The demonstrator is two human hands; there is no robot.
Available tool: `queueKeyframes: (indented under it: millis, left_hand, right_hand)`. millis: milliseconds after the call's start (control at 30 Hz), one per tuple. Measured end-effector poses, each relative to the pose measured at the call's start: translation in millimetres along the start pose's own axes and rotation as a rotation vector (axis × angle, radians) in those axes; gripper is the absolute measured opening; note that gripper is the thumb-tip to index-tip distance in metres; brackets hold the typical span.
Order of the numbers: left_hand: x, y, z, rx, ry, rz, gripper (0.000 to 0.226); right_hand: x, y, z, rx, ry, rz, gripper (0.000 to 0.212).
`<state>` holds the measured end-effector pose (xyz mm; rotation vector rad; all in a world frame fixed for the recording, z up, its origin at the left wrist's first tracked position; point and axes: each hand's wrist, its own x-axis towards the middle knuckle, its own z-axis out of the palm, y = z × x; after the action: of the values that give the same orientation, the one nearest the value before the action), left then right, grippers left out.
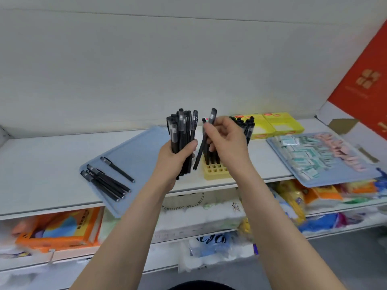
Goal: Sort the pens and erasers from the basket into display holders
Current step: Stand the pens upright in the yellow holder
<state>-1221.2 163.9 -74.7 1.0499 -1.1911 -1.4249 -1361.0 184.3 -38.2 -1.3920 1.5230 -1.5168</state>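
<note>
**Pen pinched over yellow holder, head view**

Head view: left hand (176, 160) gripped a bundle of black pens (182, 130) upright, fingers curled round it, likely as a stock to feed from. Right hand (226, 141) pinched a single pen (200, 153) between thumb and fingertips, tilted, its lower tip just beside the near-left corner of the yellow holder (213, 171), probably lining up a slot. Standing pens (247, 124) filled the holder's far rows, while the near rows showed open slots, so there was room to insert. Loose pens (109, 181) lay at the near-left corner of the blue tray (136, 147), which overhung the front edge of the shelf (41, 160). Erasers (310, 151) sat on the right tray (345, 176), well apart and also overhanging, so a knock could tip it.
</note>
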Motion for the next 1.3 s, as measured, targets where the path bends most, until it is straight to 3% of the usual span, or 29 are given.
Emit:
queueKeyframes:
  millis: [100, 200, 767, 1033, 1200, 1300]
  left_hand:
    - [-2, -3, 18, 0.036, 0.002, -0.009, 0.014]
    - [-4, -6, 33, 0.036, -0.004, -0.003, 0.011]
    - [-9, -13, 48, 0.018, 0.061, -0.006, 0.021]
    - [-13, -10, 56, 0.035, 0.053, 0.001, 0.02]
    - [-14, -9, 61, 0.087, 0.019, -0.001, 0.019]
    - [-14, -9, 68, 0.133, -0.032, 0.01, 0.018]
  right_hand:
    - [-3, 8, -44, -0.106, 0.207, -0.078, 0.011]
    - [1, 25, -81, -0.281, 0.29, -0.109, 0.011]
    - [11, 74, -80, -0.621, 0.037, -0.127, 0.021]
    - [13, 69, -80, -0.642, 0.057, -0.105, 0.017]
    - [1, 40, -84, -0.477, 0.219, -0.131, 0.021]
    - [-2, 24, -79, -0.248, 0.023, -0.06, 0.025]
